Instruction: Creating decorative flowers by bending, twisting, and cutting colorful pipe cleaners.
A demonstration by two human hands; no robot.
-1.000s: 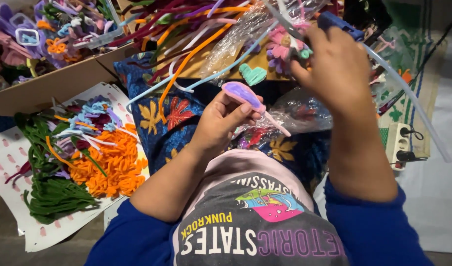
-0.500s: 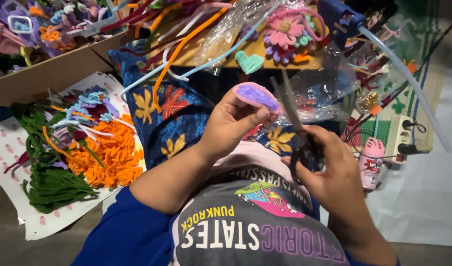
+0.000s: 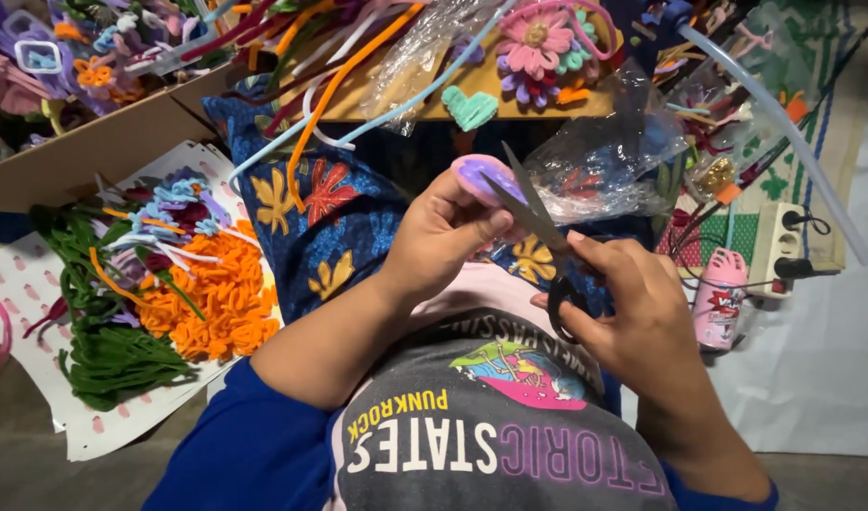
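My left hand (image 3: 440, 237) pinches a small petal shape (image 3: 484, 176) of pink and purple fuzzy wire, held up above my lap. My right hand (image 3: 628, 317) grips black-handled scissors (image 3: 536, 220), fingers through the loops. The open blades point up and left, and their tips reach the petal shape. Both hands hover over a blue cloth with orange and yellow flowers (image 3: 306, 213).
A paper sheet at the left holds heaps of orange (image 3: 216, 303), green (image 3: 98, 355) and mixed fuzzy wire pieces. A board (image 3: 509, 99) ahead carries a pink wire flower (image 3: 543, 38), a teal heart (image 3: 470, 107) and long wires. Clear plastic bags (image 3: 609, 161), a pink bottle (image 3: 718, 298) and a power strip (image 3: 793, 246) lie to the right.
My right hand came down from the board with the scissors and brought them to the petal shape. The blades now meet the piece in my left hand.
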